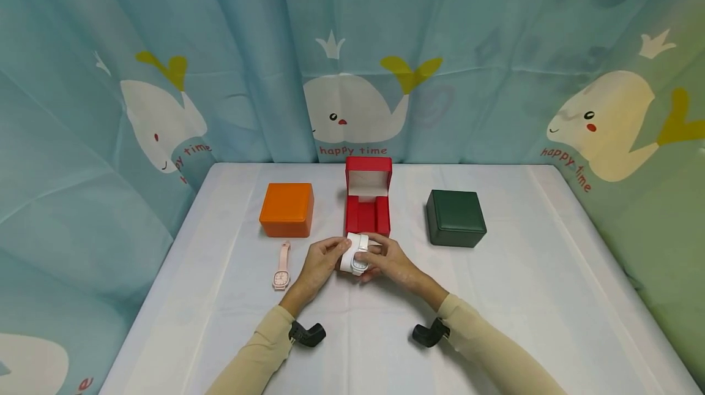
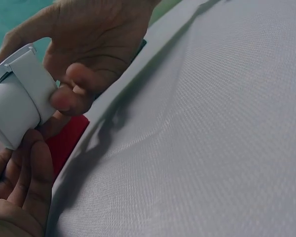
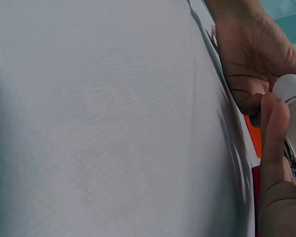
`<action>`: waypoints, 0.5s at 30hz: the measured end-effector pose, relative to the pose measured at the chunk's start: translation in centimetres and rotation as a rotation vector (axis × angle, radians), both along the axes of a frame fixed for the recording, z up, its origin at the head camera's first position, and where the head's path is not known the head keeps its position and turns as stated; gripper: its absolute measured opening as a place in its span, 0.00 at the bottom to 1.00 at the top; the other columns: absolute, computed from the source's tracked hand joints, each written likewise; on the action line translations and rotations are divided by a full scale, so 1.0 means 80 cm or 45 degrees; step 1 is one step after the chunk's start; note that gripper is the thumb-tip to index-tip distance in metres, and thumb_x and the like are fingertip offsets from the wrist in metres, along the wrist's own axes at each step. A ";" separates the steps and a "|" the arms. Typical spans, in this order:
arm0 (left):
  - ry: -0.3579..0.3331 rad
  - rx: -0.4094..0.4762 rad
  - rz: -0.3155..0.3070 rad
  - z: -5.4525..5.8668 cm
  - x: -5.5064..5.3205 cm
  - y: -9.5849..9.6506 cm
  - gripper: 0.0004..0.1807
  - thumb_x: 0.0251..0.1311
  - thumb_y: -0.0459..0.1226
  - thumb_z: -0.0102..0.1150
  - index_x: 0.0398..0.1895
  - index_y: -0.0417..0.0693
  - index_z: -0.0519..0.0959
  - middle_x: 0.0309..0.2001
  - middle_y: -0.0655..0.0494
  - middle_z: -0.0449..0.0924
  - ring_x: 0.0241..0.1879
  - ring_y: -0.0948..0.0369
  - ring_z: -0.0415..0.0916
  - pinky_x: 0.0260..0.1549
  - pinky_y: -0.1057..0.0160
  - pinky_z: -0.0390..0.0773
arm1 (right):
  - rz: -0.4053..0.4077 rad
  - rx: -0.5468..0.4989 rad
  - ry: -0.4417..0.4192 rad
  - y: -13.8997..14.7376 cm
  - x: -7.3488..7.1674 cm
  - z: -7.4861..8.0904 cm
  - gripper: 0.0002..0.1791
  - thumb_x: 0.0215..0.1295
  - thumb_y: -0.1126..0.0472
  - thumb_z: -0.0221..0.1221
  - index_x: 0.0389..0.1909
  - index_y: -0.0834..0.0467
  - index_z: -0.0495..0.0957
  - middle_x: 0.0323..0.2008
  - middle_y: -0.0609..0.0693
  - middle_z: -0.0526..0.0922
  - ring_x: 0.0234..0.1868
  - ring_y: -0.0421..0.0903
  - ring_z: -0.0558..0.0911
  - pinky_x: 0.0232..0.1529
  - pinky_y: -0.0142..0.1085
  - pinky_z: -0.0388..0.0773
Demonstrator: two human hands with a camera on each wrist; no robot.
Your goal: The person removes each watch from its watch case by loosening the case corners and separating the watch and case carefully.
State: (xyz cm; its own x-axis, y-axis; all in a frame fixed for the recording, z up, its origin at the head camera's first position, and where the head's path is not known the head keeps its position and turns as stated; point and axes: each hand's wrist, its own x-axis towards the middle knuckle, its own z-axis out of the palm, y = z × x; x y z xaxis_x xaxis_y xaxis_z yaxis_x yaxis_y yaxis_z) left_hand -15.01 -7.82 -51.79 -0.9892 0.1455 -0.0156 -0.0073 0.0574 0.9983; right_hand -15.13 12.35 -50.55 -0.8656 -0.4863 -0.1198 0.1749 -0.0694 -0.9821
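In front of the opened red box [image 1: 368, 165], both hands hold a white watch [image 1: 360, 267] and a white watch cushion [image 1: 346, 262]. My left hand [image 1: 318, 265] pinches the cushion's left end between thumb and fingers. From the other side my right hand [image 1: 398, 266] grips the watch, its thumb on the dial. Up close in the left wrist view, the watch's strap [image 2: 33, 81] runs around the cushion [image 2: 12, 111]. The right wrist view shows the cushion's rounded end [image 3: 287, 88] beside my right fingers, and part of the watch is cut off there.
A closed orange box [image 1: 286, 210] stands at the back left, and a closed dark green box [image 1: 456, 217] at the right. On the white table [image 1: 220, 321] a pink watch [image 1: 281, 272] lies left of my left hand. Patterned curtains [image 1: 248, 64] hang behind.
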 end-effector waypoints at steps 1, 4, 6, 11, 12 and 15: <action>0.000 0.000 0.005 0.000 0.001 0.000 0.18 0.71 0.39 0.60 0.52 0.30 0.82 0.45 0.43 0.86 0.40 0.60 0.80 0.41 0.69 0.78 | 0.004 -0.006 -0.003 0.000 0.000 -0.001 0.35 0.69 0.61 0.64 0.71 0.67 0.62 0.49 0.62 0.83 0.32 0.54 0.87 0.34 0.44 0.85; -0.006 0.025 0.009 0.000 0.002 0.001 0.17 0.71 0.37 0.61 0.52 0.29 0.82 0.45 0.44 0.86 0.39 0.61 0.80 0.40 0.70 0.78 | 0.031 -0.032 -0.015 -0.001 0.001 -0.003 0.34 0.70 0.61 0.63 0.72 0.65 0.61 0.49 0.62 0.83 0.33 0.56 0.88 0.32 0.45 0.85; -0.022 0.034 -0.001 0.005 0.005 0.001 0.16 0.70 0.36 0.61 0.52 0.29 0.82 0.43 0.45 0.86 0.38 0.62 0.80 0.38 0.70 0.78 | 0.040 -0.032 -0.017 -0.002 0.003 -0.004 0.34 0.71 0.60 0.62 0.73 0.63 0.60 0.49 0.62 0.83 0.33 0.57 0.88 0.28 0.43 0.85; -0.037 0.011 -0.038 0.005 0.006 0.003 0.15 0.70 0.35 0.62 0.52 0.31 0.82 0.42 0.47 0.85 0.38 0.62 0.79 0.37 0.69 0.78 | 0.033 0.012 -0.014 -0.005 0.005 -0.005 0.35 0.69 0.62 0.64 0.72 0.61 0.60 0.47 0.61 0.82 0.31 0.55 0.87 0.22 0.40 0.82; -0.036 0.002 -0.040 0.001 0.004 0.003 0.16 0.70 0.36 0.62 0.53 0.32 0.82 0.42 0.47 0.85 0.39 0.62 0.79 0.38 0.69 0.78 | 0.031 0.023 -0.016 -0.006 0.005 -0.005 0.36 0.67 0.63 0.65 0.71 0.60 0.60 0.47 0.60 0.82 0.30 0.54 0.87 0.21 0.39 0.82; -0.027 -0.040 -0.034 0.008 0.007 0.003 0.15 0.71 0.35 0.61 0.52 0.31 0.82 0.43 0.47 0.86 0.39 0.62 0.79 0.39 0.70 0.78 | 0.032 0.062 -0.002 -0.008 0.007 -0.004 0.37 0.66 0.65 0.66 0.71 0.60 0.59 0.45 0.60 0.81 0.29 0.53 0.86 0.21 0.40 0.82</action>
State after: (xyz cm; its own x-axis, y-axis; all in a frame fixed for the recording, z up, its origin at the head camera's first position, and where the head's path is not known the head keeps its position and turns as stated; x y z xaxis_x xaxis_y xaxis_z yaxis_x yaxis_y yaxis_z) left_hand -14.43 -7.54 -51.14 -0.9845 0.1706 -0.0417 -0.0267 0.0895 0.9956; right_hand -14.55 11.68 -50.89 -0.8530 -0.5015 -0.1449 0.1774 -0.0173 -0.9840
